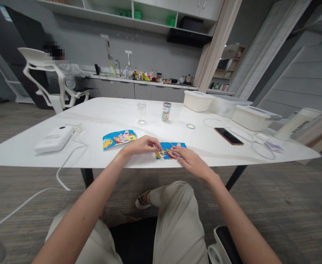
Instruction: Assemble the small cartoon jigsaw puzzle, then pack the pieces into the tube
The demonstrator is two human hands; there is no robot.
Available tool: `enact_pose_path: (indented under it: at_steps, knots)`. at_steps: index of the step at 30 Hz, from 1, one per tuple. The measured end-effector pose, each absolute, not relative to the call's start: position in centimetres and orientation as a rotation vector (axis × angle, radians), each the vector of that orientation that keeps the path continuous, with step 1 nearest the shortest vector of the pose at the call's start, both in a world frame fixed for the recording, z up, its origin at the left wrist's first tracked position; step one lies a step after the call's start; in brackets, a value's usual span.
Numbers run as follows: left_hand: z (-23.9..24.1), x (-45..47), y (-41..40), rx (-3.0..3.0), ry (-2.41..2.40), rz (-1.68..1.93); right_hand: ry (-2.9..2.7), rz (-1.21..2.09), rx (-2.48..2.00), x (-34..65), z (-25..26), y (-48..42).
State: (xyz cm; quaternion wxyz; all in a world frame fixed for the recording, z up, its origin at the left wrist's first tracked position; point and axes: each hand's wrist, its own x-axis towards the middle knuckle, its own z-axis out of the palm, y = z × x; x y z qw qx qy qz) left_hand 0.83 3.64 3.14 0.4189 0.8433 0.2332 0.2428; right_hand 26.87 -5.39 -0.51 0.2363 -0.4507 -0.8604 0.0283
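Observation:
A blue cartoon-printed sheet (168, 148) lies flat near the front edge of the white table (100, 117). My left hand (142, 145) rests on the sheet's left end, fingers curled with the tips pressing on it. My right hand (187, 157) lies over its right part, fingers bent down on the print. A second sheet with the same cartoon print (119, 138) lies curled to the left, untouched. Farther back stand an empty clear jar (141, 112) and a small jar with a cartoon label (166, 112).
A white device with a cable (55, 139) lies at the left. A phone (228, 136), a small ring (190, 126), white cables and white lidded boxes (253, 117) occupy the right. A person sits at the counter behind a white chair (43, 75).

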Motion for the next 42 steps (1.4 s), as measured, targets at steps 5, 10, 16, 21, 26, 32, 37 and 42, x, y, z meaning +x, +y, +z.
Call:
enact_pose_path:
  at_steps: [5,10,16,21,26,32,37,42]
  knots:
    - [2.9,1.6,3.9,2.159,0.570,0.568,-2.357,0.090,-1.220,26.7,-0.3,-5.4]
    - [2.4,2.1,4.2,2.180,0.580,0.582,-2.302,0.141,-1.240,26.8,-0.2,-5.4]
    - [2.1,2.0,4.3,2.272,0.619,0.567,-2.303,0.106,-1.252,26.7,-0.4,-5.4]
    - [2.1,2.0,4.2,2.287,0.635,0.540,-2.317,0.053,-1.261,26.6,-0.4,-5.5]
    - [2.0,1.9,4.3,2.303,0.635,0.515,-2.325,0.042,-1.255,26.4,-0.2,-5.5]
    - [1.8,2.0,4.3,2.298,0.619,0.486,-2.337,0.044,-1.257,26.4,-0.2,-5.4]
    - [2.3,2.1,4.3,2.357,0.602,0.556,-2.330,0.049,-1.246,26.3,-0.1,-5.5]
    - [2.4,1.2,2.1,2.494,0.754,0.812,-2.302,0.121,-1.248,26.5,-0.2,-5.4]
